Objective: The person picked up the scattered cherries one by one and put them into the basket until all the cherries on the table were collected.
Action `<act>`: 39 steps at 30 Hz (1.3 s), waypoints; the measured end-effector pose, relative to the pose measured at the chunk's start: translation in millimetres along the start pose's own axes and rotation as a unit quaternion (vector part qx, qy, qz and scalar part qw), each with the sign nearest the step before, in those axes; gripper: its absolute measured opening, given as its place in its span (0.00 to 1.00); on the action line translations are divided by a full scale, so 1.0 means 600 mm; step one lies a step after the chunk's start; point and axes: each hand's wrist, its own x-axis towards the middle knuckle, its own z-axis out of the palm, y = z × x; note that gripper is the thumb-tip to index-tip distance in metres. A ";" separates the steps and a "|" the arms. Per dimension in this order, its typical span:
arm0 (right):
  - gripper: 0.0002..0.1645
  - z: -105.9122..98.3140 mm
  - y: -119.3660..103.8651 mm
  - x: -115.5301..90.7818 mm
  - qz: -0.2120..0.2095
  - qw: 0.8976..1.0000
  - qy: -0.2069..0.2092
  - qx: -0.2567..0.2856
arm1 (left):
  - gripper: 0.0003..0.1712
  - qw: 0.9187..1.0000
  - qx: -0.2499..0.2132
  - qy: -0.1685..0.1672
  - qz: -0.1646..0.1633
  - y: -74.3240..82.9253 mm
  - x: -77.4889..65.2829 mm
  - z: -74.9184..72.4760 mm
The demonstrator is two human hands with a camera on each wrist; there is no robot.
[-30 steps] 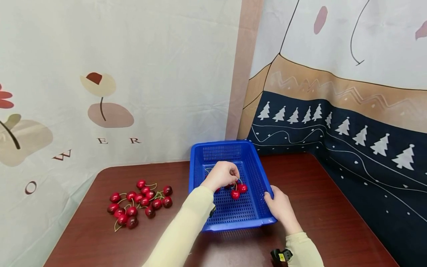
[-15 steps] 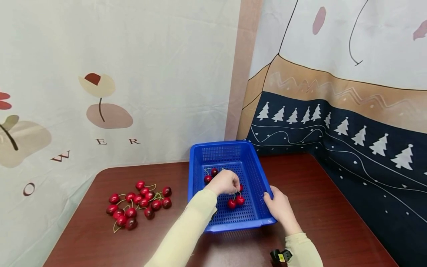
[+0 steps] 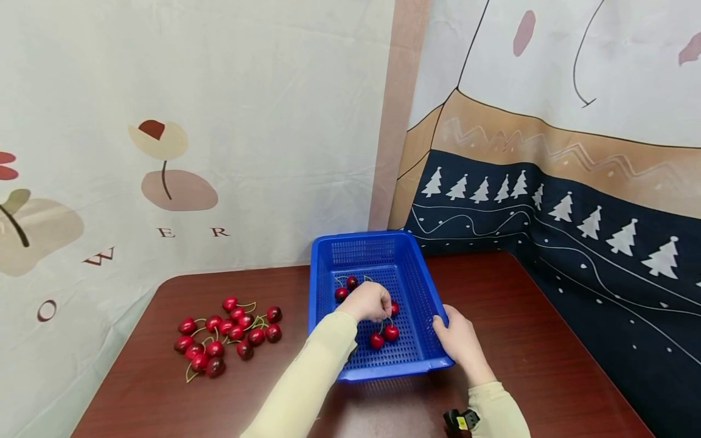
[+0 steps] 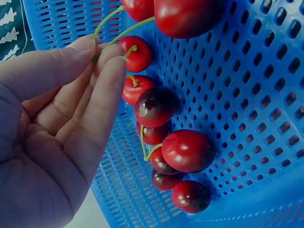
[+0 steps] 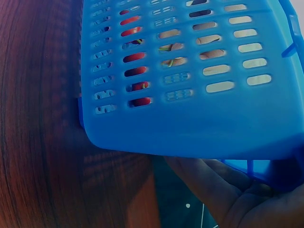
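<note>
My left hand (image 3: 368, 302) is inside the blue plastic basket (image 3: 389, 368), thumb and fingertips pinching the green stems of a pair of cherries (image 3: 391, 332). In the left wrist view those two red cherries (image 4: 189, 15) hang from the pinched stems. Several more cherries (image 4: 188, 150), red to dark, lie in a row on the basket's perforated floor beyond the fingers. My right hand (image 3: 461, 340) grips the basket's right rim near its front corner. The right wrist view has the thumb (image 5: 199, 183) under the rim, and red fruit shows through the wall slots.
On the left of the brown table (image 3: 537, 340) lies a loose group of cherries (image 3: 237, 332) with stems. Behind the basket hangs a pale printed cloth (image 3: 285, 152), and a navy tree-patterned cloth (image 3: 547, 243) covers the right side.
Inside the basket, my left hand has moved slightly toward the front with the pair of cherries, uncovering cherries behind it. The right hand keeps its grip on the rim.
</note>
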 end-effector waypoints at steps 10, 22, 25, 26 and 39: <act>0.23 0.000 -0.001 -0.001 0.003 1.000 -0.002 -0.001 | 0.05 0.999 0.042 0.016 0.002 -0.004 -0.002 -0.005; 0.23 -0.003 -0.007 -0.003 0.004 1.000 -0.005 0.005 | 0.17 0.999 -0.011 0.050 0.005 -0.002 -0.019 -0.043; 0.23 -0.003 -0.007 -0.003 0.003 1.000 -0.007 0.006 | 0.20 0.997 -0.037 0.064 -0.003 0.005 -0.029 -0.060; 0.23 -0.003 -0.006 -0.003 0.004 1.000 -0.007 0.006 | 0.21 0.997 -0.045 0.070 -0.005 0.007 -0.033 -0.065; 0.23 -0.002 -0.003 -0.002 0.000 1.000 -0.010 0.004 | 0.31 0.986 -0.080 0.148 0.003 0.007 -0.097 -0.129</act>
